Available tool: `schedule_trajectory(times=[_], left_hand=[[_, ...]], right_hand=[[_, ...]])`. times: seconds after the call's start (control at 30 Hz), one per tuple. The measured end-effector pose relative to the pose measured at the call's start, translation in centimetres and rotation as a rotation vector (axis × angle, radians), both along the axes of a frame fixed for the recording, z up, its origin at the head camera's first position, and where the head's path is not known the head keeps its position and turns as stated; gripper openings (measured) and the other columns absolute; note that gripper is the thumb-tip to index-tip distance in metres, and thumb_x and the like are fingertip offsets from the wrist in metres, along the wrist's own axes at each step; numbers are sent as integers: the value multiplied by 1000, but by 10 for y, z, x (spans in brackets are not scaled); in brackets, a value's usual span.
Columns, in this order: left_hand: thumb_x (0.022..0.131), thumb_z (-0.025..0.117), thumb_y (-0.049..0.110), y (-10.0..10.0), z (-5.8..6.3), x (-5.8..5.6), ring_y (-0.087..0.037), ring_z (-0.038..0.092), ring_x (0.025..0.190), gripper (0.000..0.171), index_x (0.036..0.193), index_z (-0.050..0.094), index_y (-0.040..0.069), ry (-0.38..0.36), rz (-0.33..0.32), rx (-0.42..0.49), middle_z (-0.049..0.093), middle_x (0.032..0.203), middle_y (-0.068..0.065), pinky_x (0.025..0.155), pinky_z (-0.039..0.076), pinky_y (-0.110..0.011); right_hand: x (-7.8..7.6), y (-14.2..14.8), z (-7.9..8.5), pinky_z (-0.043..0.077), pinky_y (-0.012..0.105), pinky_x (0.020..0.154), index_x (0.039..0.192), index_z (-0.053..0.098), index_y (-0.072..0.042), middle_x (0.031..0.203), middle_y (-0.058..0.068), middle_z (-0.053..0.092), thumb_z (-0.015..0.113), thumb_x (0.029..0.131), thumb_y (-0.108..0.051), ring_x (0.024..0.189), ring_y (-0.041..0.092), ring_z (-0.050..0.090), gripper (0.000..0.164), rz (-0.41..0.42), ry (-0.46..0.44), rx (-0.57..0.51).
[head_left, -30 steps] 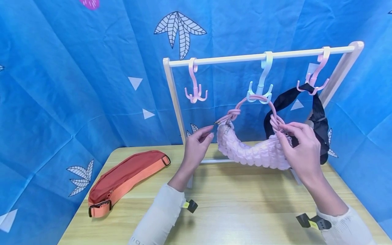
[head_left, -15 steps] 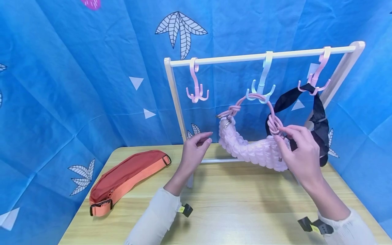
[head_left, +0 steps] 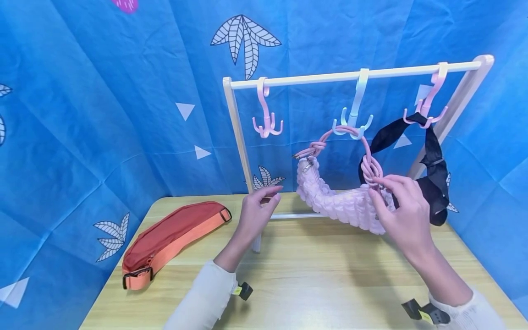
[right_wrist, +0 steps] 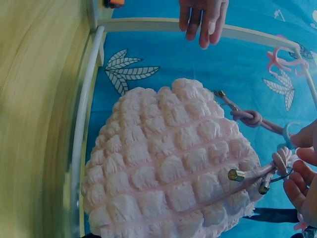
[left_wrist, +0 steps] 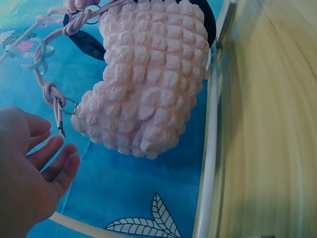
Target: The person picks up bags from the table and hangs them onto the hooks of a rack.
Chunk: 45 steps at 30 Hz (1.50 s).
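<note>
A pale pink puffy handbag [head_left: 338, 207] hangs by its knotted pink cord handle [head_left: 366, 149] from the light blue hook [head_left: 358, 96] in the head view. My right hand [head_left: 406, 213] pinches the handle's lower right end between thumb and fingertips, where it joins the bag. In the right wrist view, metal-tipped cord ends [right_wrist: 237, 174] stick out beside those fingers. My left hand [head_left: 255, 214] hovers left of the bag with fingers loosely bent and nothing in them. The left wrist view has the left hand [left_wrist: 29, 168] just below the handle's other knot [left_wrist: 52, 94].
A black bag [head_left: 433, 183] hangs from the right pink hook [head_left: 432, 94], partly behind my right hand. Another pink hook [head_left: 265, 107] is on the left of the rack's bar [head_left: 309, 80]. A red waist bag [head_left: 173, 229] lies on the table [head_left: 313, 284] at left.
My left hand has drawn back from the bag, to the left and down. The right hand keeps its pinch at the handle's end, and the handbag has shifted slightly on the hook.
</note>
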State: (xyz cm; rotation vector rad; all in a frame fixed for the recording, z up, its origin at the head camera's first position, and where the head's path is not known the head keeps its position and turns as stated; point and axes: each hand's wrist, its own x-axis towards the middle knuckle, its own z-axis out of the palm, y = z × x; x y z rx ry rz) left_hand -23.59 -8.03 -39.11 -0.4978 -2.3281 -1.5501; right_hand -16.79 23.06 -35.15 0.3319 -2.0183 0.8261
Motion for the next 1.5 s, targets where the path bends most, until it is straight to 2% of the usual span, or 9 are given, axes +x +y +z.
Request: schedule_trajectory(times=[0.13,0.33,0.47,0.63,0.77,1.0,1.2,1.5], left_hand=[[101,69,22,-5,-5,2,-17,72,101,25,124,76,16,7,-6,-11,76,120,-3,87,62,-29],[100,69,22,-12,-8,6,-18,73,99,26,124,76,15,-9,-2,-21,77,118,-8,87,62,-33],[101,68,22,-18,-11,9,-18,72,98,27,125,76,12,-26,-10,-34,77,118,-9,87,62,-36],[101,69,22,-26,-14,14,-15,71,98,26,124,76,14,-35,2,-77,77,119,-2,86,63,-34],[100,70,20,-32,-16,17,-15,72,98,25,123,77,14,-23,9,-116,78,117,-2,88,63,-35],[100,70,19,-40,-18,21,-16,73,97,25,123,76,12,-16,22,-184,78,114,-3,90,63,-38],[99,71,18,-48,-20,23,-17,74,98,25,122,77,11,-10,31,-206,79,113,-6,89,64,-37],[98,72,19,-57,-23,27,-15,73,102,27,125,76,16,-20,49,-232,78,121,-1,86,63,-31]], right_hand=[[2,-1,-2,32,3,98,114,75,5,113,24,69,81,81,6,106,35,58,33,2,0,4],[5,-6,-8,32,0,97,114,75,3,115,23,69,82,78,9,106,33,59,37,24,0,11],[5,-10,-11,34,-1,99,113,75,4,114,23,69,83,76,9,107,34,60,39,56,12,20],[5,-17,-14,36,-1,102,113,75,4,113,21,70,83,76,9,106,32,62,39,104,4,42],[5,-24,-17,37,1,105,113,75,2,110,20,70,83,75,10,104,32,64,40,150,13,48],[4,-34,-21,37,2,106,113,74,2,109,17,71,80,80,5,103,29,65,34,201,-22,85],[0,-45,-28,36,1,105,113,74,1,106,15,72,80,79,4,101,29,66,35,227,-9,126],[-7,-61,-36,40,5,105,112,74,-1,109,14,75,82,80,-2,103,30,70,33,249,-30,165]])
